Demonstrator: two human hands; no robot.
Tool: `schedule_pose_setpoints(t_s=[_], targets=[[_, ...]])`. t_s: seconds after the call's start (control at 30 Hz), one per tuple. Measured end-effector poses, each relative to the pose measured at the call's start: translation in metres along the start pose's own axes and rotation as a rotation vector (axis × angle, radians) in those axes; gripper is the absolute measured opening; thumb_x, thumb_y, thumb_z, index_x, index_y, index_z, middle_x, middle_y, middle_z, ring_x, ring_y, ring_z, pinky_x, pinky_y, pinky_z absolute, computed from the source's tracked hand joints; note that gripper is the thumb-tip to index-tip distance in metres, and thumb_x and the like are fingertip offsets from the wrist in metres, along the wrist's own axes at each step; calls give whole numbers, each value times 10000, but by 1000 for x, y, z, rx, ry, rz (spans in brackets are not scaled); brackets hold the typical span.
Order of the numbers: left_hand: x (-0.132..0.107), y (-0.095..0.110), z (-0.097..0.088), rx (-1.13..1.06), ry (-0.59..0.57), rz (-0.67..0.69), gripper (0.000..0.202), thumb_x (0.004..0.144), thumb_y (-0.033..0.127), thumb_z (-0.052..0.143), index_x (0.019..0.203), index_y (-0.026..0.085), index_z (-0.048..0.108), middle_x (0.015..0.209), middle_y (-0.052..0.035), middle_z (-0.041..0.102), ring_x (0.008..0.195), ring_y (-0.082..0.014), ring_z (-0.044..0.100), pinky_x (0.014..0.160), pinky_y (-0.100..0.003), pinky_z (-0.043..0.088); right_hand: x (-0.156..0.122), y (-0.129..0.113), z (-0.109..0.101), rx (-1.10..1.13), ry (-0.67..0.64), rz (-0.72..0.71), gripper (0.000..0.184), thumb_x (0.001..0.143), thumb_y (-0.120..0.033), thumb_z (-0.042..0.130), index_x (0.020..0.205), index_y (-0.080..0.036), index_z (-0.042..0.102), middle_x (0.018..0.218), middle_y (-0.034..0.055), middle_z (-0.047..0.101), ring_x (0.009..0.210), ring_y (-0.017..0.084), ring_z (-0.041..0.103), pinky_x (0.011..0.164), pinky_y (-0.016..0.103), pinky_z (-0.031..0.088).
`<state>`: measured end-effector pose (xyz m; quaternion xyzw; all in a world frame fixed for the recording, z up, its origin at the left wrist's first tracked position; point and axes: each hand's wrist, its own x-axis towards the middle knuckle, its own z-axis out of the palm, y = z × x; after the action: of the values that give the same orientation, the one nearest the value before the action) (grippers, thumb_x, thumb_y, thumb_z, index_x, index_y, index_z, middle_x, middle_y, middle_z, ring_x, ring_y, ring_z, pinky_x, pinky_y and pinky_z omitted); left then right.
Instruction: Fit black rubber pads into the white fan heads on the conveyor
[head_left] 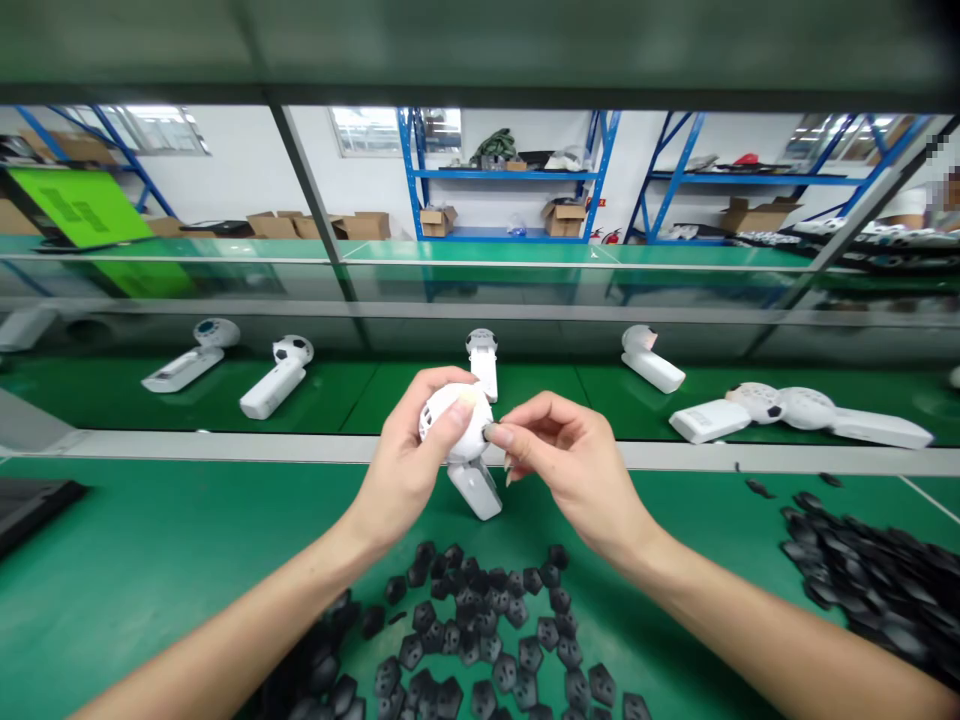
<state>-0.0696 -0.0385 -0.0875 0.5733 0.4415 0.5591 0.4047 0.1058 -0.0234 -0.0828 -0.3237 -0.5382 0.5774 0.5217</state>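
Note:
My left hand (409,450) grips a white ball-shaped head with a perforated shell (459,425), patterned like a football. Its white handle (476,490) points down and away from my palm. My right hand (570,460) pinches a small dark patch (490,431) between thumb and forefinger and presses it against the right side of the ball. Below my hands lies a heap of black hexagonal and pentagonal patches (480,625) on the green mat. A second, denser heap of black patches (862,570) sits nearer my right hand.
Several white ball-headed devices, such as one (274,378) and another (652,360), lie on a raised green shelf (150,395) beyond my hands. A black tablet (30,510) lies at the left. Blue shelving (502,175) with cardboard boxes stands behind the glass.

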Motion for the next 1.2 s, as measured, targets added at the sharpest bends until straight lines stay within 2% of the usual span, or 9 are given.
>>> schedule_pose_setpoints(t_s=[0.1,0.3,0.5,0.6,0.7,0.77,0.87,1.03,1.2], targets=[[-3,3,3,31,7,21,389,940,577,712,1179,277,650,1078,-50,683,800,-191,600,665,-275,507,-4,0,0,-56,8,-33,398,769,-538,926,755,-192,731,678,-4,689,599,136,613,557,246,552],[-7,7,10,89,97,36,535,631,414,984,1035,253,673,976,-42,710,795,-219,648,627,-286,519,-14,-5,-1,-191,-24,-42,305,870,-485,841,796,-194,787,741,41,756,649,177,671,586,268,570],[-5,4,7,75,118,158,356,741,357,894,984,217,675,934,-38,732,771,-186,666,660,-280,545,-7,-21,-15,-226,-287,-2,205,959,-378,745,985,-208,856,861,55,818,814,229,788,780,328,654],[-3,3,4,79,82,203,317,790,339,844,1009,198,663,919,-45,740,765,-179,675,668,-277,550,2,-31,-28,-258,-236,-14,253,958,-393,756,1064,-179,839,876,67,829,723,210,784,758,336,657],[-3,3,4,95,44,205,317,812,339,834,1032,190,661,941,-53,741,759,-179,681,656,-277,552,8,-40,-43,-474,-199,-3,220,974,-352,709,1043,-182,830,858,52,827,730,206,779,734,310,624],[-3,4,5,111,40,191,339,794,332,859,1030,190,660,950,-52,740,747,-175,682,637,-269,550,6,-42,-52,-741,-336,74,175,977,-275,678,1000,-209,838,872,30,830,768,209,779,718,295,583],[4,4,6,113,71,128,395,741,312,913,1021,187,663,950,-50,735,726,-166,675,599,-252,543,-3,-38,-62,-1122,-574,181,156,940,-170,709,905,-240,843,874,-1,832,814,220,773,701,300,509],[35,-11,-2,-153,236,-151,594,729,360,951,1208,198,639,986,-51,718,749,-188,708,642,-284,587,-21,-21,-63,-1410,-696,144,115,912,-152,796,950,-254,831,920,5,830,896,262,765,692,322,411],[61,-40,-24,-313,199,-468,416,914,381,811,1250,200,646,1372,-154,674,1152,-282,722,938,-377,630,-29,-16,-58,-1545,-749,117,74,949,-162,778,941,-232,799,953,41,804,875,271,749,616,328,298]])
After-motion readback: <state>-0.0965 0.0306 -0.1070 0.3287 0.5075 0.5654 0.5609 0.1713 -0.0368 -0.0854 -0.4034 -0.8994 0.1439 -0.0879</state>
